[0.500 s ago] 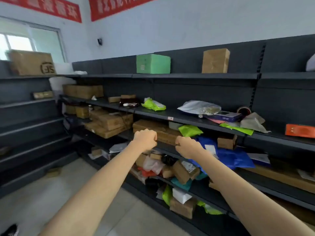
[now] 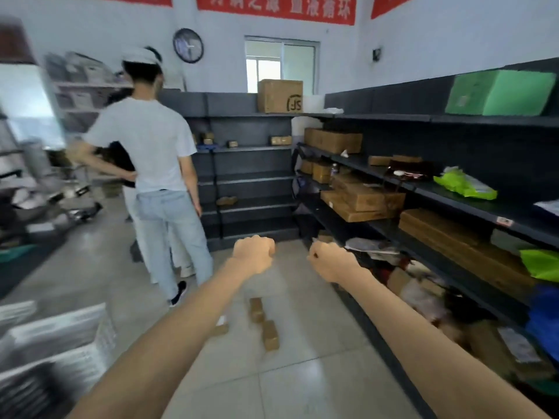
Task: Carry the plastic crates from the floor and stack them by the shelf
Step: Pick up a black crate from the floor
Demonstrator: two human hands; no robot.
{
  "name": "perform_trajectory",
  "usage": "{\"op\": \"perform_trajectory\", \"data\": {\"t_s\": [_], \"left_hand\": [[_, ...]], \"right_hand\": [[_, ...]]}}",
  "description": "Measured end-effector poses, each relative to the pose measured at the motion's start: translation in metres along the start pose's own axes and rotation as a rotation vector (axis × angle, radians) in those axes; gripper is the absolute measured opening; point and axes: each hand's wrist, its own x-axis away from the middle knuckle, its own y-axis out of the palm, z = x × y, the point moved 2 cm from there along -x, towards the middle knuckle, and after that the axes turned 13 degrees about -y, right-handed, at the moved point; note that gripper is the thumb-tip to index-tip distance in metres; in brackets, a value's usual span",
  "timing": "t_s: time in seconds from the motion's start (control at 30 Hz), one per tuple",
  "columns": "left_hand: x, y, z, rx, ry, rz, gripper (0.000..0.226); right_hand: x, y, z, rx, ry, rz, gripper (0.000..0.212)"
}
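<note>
My left hand (image 2: 254,254) and my right hand (image 2: 331,261) are both held out in front of me as closed fists, side by side over the tiled floor, with nothing in them. Blurred grey-white plastic crates (image 2: 54,352) sit stacked at the lower left edge of the view, apart from both hands. The dark shelf (image 2: 453,192) runs along the right wall, loaded with cardboard boxes and bags.
A person in a white shirt and jeans (image 2: 157,176) stands ahead on the left, back turned. Small brown boxes (image 2: 266,325) lie on the floor in the aisle. Another dark shelf (image 2: 248,176) closes the far end. Metal racks (image 2: 27,176) stand at the left.
The view has swung left, from facing the shelf to looking down the aisle. Both fists stay closed and held out in front, now over the floor instead of at the shelf.
</note>
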Motion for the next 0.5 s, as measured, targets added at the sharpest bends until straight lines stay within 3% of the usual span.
{"op": "perform_trajectory", "data": {"t_s": [0.1, 0.27, 0.5], "left_hand": [[0.022, 0.002, -0.081, -0.023, -0.148, -0.007, 0.027], [0.077, -0.01, -0.179, -0.101, -0.366, 0.013, 0.034], [0.133, -0.026, -0.29, -0.062, -0.593, -0.009, 0.032]], "right_hand": [[-0.017, 0.019, -0.066, -0.015, -0.129, -0.023, 0.02], [-0.038, 0.053, -0.156, -0.019, -0.286, -0.082, 0.03], [-0.07, 0.09, -0.266, -0.076, -0.494, -0.142, 0.025]]}}
